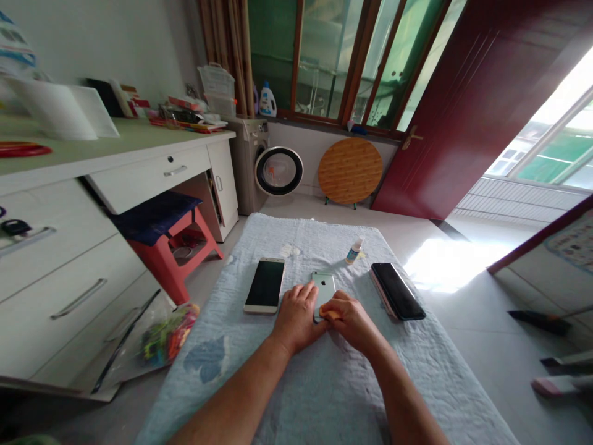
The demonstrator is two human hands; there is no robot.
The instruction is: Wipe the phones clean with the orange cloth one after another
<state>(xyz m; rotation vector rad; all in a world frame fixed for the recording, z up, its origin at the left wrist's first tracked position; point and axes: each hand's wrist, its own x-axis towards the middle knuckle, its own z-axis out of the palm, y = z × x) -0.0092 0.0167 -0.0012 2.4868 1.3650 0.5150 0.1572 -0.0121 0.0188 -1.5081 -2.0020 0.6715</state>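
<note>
A silver smartphone point(325, 284) lies back side up on the cloth-covered table, its dark apple logo showing. My left hand point(296, 312) presses on its left edge, fingers close together and holding it in place. In my right hand point(351, 315) a small orange cloth point(328, 313) is pinched against the lower part of the phone's back. Whether it is thin cloth or a sponge I cannot tell. To the left lies a gold-rimmed smartphone point(265, 285), its dark screen up. Beyond my right hand stands a small spray bottle point(354, 251).
On the table's right side, a dark-screened phone point(398, 291) lies on another flat, pinkish item. A pale blue quilted cloth point(319, 402) covers the table. Further left are a red stool point(178, 247) and a desk point(139, 164). A washing machine point(248, 167) has its door ajar.
</note>
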